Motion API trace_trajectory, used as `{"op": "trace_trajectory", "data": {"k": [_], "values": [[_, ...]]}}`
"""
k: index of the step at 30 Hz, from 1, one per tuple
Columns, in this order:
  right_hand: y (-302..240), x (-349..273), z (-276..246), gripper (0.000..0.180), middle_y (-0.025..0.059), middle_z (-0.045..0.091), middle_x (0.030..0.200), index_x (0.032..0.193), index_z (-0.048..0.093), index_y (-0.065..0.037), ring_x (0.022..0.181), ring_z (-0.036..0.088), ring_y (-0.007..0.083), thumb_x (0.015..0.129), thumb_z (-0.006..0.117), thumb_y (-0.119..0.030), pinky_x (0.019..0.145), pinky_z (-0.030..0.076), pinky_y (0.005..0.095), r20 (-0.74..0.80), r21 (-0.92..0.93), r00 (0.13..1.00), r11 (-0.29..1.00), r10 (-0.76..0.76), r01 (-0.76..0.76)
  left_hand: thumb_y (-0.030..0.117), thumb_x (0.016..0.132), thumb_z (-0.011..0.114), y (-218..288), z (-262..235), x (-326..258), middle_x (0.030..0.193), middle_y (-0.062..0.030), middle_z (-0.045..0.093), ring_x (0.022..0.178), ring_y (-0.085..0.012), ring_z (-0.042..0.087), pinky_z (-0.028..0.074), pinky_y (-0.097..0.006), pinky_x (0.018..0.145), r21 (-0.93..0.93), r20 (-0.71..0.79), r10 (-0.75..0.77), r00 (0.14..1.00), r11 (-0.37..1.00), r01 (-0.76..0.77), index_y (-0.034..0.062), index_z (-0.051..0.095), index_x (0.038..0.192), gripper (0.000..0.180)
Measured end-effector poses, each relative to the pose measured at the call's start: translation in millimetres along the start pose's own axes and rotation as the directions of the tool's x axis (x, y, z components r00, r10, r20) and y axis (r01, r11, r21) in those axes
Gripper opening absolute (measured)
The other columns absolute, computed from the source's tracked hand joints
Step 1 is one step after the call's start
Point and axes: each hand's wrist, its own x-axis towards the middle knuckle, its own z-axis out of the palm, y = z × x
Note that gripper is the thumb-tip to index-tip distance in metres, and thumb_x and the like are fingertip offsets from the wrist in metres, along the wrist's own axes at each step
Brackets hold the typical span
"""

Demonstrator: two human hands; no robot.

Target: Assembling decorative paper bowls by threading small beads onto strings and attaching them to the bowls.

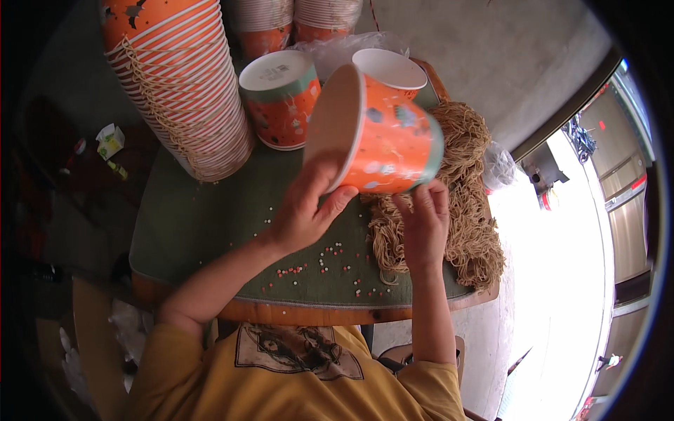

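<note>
An orange paper bucket (390,140) with a teal band at its base is held tilted on its side above the table, its open mouth facing left. My left hand (305,210) grips its rim, thumb outside and fingers reaching into the mouth. At the teal base my right hand (426,217) has its fingertips pinched together against the lower edge; what lies between them is hidden. Beneath and beside the right hand lies a heap of tan cords (460,189). Small white and orange beads (323,259) are scattered on the green tabletop in front of me.
A tall leaning stack of nested buckets (179,91) with cords hanging down its side stands at the left. Behind the held bucket are an upside-down bucket (279,102) and an upright bucket (390,68). Wrapped bucket stacks (326,17) stand farther back. The table's wooden edge (323,314) is near me.
</note>
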Motion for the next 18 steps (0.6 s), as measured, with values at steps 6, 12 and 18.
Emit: {"op": "trace_trajectory", "data": {"k": [6, 12, 18], "values": [[-22, -32, -15, 0.009, 0.0063, 0.062, 0.086, 0.099, 0.059, -0.006, 0.079, 0.062, 0.0216, 0.09, 0.059, -0.008, 0.067, 0.05, 0.0323, 0.255, -0.93, 0.967, 0.273, 0.003, 0.244, 0.002, 0.083, 0.066, 36, -42, 0, 0.091, -0.0145, 0.064, 0.08, -0.0339, 0.062, 0.049, -0.041, 0.073, 0.309, 0.123, 0.058, 0.991, 0.946, -0.094, 0.001, 0.056, 0.117, 0.035], [-29, -67, -37, 0.015, 0.0069, 0.053, 0.089, 0.09, 0.06, -0.009, 0.087, 0.054, 0.0289, 0.076, 0.061, -0.003, 0.076, 0.047, 0.039, 0.41, -0.894, 0.909, -0.164, 0.071, 0.416, 0.012, 0.076, 0.072, 48, -69, -19, 0.079, -0.0042, 0.057, 0.071, -0.0204, 0.058, 0.046, -0.035, 0.067, 0.584, 0.423, -0.029, 0.906, 0.773, -0.248, 0.0057, 0.057, 0.116, 0.043], [-23, -62, -43, 0.017, 0.0059, 0.054, 0.09, 0.088, 0.061, -0.01, 0.086, 0.054, 0.0271, 0.073, 0.065, -0.002, 0.076, 0.047, 0.0381, 0.443, -0.881, 0.893, -0.147, 0.08, 0.45, 0.012, 0.076, 0.073, 58, -69, -20, 0.093, -0.0057, 0.055, 0.083, -0.0234, 0.057, 0.046, -0.037, 0.078, 0.555, 0.351, 0.029, 0.936, 0.798, -0.233, 0.0071, 0.057, 0.118, 0.045]]}}
